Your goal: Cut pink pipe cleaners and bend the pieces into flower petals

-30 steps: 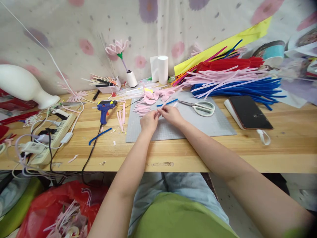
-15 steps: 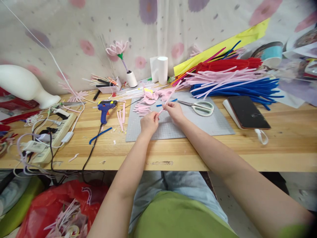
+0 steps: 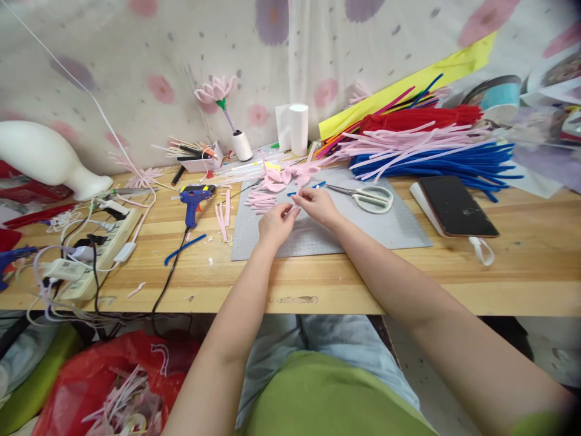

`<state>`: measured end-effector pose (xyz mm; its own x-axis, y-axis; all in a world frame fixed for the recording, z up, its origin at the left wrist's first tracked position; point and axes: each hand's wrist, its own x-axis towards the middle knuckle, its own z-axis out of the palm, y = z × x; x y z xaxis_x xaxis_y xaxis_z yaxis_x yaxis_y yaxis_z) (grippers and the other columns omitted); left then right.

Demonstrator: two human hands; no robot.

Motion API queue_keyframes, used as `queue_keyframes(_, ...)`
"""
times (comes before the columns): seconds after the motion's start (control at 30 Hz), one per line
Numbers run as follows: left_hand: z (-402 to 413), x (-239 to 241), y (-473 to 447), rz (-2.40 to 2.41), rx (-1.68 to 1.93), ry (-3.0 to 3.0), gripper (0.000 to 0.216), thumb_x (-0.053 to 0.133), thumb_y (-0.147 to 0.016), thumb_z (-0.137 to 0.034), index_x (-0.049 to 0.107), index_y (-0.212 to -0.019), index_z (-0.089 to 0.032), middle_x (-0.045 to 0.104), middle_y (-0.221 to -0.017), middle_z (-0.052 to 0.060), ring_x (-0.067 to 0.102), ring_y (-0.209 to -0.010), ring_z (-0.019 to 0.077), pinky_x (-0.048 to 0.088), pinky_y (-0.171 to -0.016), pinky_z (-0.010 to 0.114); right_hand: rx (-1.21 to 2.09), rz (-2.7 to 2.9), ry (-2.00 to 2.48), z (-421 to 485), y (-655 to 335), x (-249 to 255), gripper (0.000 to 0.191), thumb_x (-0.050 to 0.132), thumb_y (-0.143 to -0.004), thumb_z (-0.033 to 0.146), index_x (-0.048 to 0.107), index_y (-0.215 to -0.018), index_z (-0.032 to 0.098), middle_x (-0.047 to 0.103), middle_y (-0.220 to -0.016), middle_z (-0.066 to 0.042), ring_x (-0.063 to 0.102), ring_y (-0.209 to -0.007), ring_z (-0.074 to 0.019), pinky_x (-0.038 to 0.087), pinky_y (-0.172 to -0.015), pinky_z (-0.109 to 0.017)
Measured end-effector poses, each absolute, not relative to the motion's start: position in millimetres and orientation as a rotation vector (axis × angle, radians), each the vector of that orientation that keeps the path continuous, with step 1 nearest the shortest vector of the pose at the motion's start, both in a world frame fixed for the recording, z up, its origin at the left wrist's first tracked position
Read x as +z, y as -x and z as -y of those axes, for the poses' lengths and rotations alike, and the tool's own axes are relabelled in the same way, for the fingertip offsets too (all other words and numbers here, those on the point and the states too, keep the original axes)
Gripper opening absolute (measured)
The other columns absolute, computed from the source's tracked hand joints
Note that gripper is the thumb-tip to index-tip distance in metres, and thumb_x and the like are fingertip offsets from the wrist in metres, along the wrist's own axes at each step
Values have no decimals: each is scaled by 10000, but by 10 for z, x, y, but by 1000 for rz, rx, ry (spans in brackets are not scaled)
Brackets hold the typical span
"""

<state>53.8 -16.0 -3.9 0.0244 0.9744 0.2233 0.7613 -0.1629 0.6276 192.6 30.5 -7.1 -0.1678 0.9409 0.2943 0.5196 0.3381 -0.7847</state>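
My left hand and my right hand meet over the grey cutting mat. Both pinch a thin pink pipe cleaner that runs up and away from my fingers toward the wall. Bent pink petal shapes lie on the mat just left of my hands, and more pink pieces lie behind them. White-handled scissors rest on the mat to the right of my right hand. A short blue pipe cleaner lies just behind my right hand.
A blue glue gun lies left of the mat, its cord running off the table's edge. A power strip with tangled cables sits far left. Piles of pink, blue and red pipe cleaners fill the back right. A phone lies at right.
My hands have shifted slightly along the pink pipe cleaner, and its free end has swung up and back toward the wall. Everything else on the table stays put.
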Motion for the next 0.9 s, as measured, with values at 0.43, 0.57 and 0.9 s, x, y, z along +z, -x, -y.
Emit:
queue_keyframes(0.43,103,-176,-445,-1779,922,-1739,236,524,-806,-322,672,-674,-193,658,-639,20,526,-538,123,332,-545,243,456,1557,1081,-408,-2258,63,122,594,-737,245,576,-846,194,513,-666,13,484,-650,-129,379,-644,-267)
queue_keyframes(0.57,57,-176,-452,-1507,1099,-1242,210,508,-812,-255,632,-679,-150,628,-598,7,464,-436,70,357,-484,211,664,850,1051,-542,-2458,68,160,546,-765,247,472,-902,210,471,-719,27,464,-636,-101,366,-552,-224)
queue_keyframes(0.9,69,-113,-501,-1126,1030,-926,185,543,-810,-225,610,-692,-100,617,-546,23,525,-426,71,446,-476,202,1645,1224,879,-253,-1834,-174,321,769,-562,398,567,-666,171,578,-654,10,516,-594,-91,428,-582,-240)
